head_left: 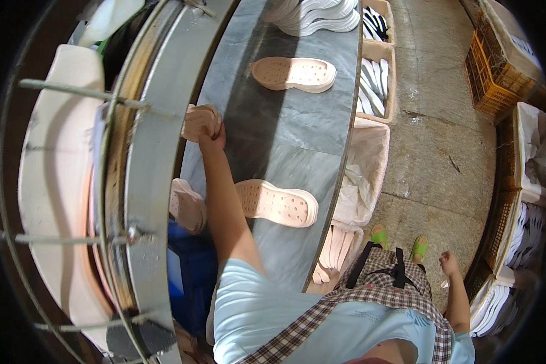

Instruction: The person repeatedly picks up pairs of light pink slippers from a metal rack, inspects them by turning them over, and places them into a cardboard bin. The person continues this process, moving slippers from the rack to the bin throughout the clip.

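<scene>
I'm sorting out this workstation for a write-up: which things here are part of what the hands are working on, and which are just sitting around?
In hand:
left hand gripping a pink shoe sole at the edge of the grey table
right hand, hanging free, holds nothing

Lying about:
two pink soles on the table
stack of white soles
lined bin
orange crate

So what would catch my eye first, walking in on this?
Probably the pale pink shoe soles lying on the grey belt running up the middle. Then the left hand, stretched out and gripping another pink sole at the belt's left edge, while the right hand hangs empty.
</scene>
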Demonstrator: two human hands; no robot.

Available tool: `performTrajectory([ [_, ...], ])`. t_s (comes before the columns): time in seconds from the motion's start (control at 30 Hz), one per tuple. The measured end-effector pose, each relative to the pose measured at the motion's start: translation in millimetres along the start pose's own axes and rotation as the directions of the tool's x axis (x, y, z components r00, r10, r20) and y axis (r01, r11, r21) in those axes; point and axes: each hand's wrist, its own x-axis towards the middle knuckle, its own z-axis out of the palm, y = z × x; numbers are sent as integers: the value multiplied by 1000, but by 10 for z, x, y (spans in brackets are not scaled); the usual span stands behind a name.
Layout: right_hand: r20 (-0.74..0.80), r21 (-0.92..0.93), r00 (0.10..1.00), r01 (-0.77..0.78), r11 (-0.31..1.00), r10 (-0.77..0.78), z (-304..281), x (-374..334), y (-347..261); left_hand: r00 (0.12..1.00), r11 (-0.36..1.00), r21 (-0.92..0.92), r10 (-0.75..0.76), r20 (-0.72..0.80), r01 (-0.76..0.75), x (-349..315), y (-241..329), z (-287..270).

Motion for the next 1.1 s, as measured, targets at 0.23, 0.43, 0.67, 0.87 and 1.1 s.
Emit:
performTrajectory([
  [0.23, -140, 515, 830, 527, 676, -540, -463, 240, -2220, 856, 906, -50, -378, 353, 420, -2371, -53, -351],
  [0.43, 106, 848, 490, 410, 336, -865, -958, -682, -3714, 727, 894, 359, -433, 534, 269, -4440, -960, -800],
  [0.67, 76, 997, 366, -35, 68, -927, -1548, -1359, -3520, 516, 797, 561, -586, 625, 226, -5480, -1784, -779],
  [0.87, 142, 987, 447, -2, 158, -883, -1784, -1516, -3108, 626, 846, 530, -446, 639, 61, -5456, -1966, -359],
  [1.1, 382, 915, 432, -301, 269, -817, -1934, -1342, -2869, 320, 631, 377, -715, 622, 678, -5347, -2264, -147],
])
